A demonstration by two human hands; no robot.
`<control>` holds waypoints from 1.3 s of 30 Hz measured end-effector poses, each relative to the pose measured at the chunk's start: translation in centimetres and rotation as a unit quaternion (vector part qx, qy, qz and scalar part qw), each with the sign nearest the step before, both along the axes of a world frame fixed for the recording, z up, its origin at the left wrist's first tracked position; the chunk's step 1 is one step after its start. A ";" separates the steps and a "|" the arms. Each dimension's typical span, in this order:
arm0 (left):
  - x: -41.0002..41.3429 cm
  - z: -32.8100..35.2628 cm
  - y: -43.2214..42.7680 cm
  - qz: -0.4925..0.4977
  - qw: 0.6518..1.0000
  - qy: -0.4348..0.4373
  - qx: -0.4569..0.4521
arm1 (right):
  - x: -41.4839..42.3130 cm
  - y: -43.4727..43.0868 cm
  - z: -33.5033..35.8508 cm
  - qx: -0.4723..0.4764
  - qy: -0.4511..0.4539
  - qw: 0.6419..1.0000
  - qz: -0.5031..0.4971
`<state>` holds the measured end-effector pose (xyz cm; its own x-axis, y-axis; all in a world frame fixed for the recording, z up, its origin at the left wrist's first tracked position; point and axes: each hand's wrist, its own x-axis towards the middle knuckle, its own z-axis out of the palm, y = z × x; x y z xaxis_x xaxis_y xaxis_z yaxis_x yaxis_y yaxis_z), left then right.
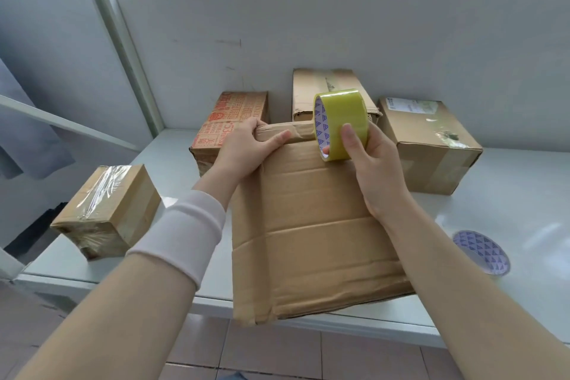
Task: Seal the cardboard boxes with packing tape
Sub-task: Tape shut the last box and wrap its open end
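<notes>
Yellow-green packing tape on a roll with a purple-patterned white core (342, 120) is gripped in my right hand (374, 173), thumb across its outer face and a fingertip showing inside the core. Its lower edge touches the top of the large creased brown cardboard box (308, 241) near the far rim. I judge it is held low like that so a strip can start there. My left hand (246, 148) grips the same rim at its left corner, thumb on top and fingers over the edge, apparently to pin the flap and steady the box. That box lies directly under both hands, its near end overhanging the front of the white table (509, 203). Further out, a small brown box wrapped in clear tape (108, 210) stands to the left. Three more line the wall: a red-printed cardboard box (234, 114), a tall plain box (320, 86) and a squat labelled box (431, 139). A flat purple-patterned disc (481, 251) lies to the right.
</notes>
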<state>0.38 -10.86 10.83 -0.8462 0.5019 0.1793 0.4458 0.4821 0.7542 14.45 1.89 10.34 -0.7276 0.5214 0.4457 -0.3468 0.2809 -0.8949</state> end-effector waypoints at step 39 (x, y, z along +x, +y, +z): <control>2.0 -4.1 4.4 -0.003 0.926 0.115 -0.359 | 10.8 -2.3 -0.7 -0.046 -0.185 0.982 -0.017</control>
<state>2.41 -6.47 6.78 -0.8244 0.5653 -0.0274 0.5583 0.8202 0.1246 25.22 -0.39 9.66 -0.8116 0.5749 0.1044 0.0143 0.1981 -0.9801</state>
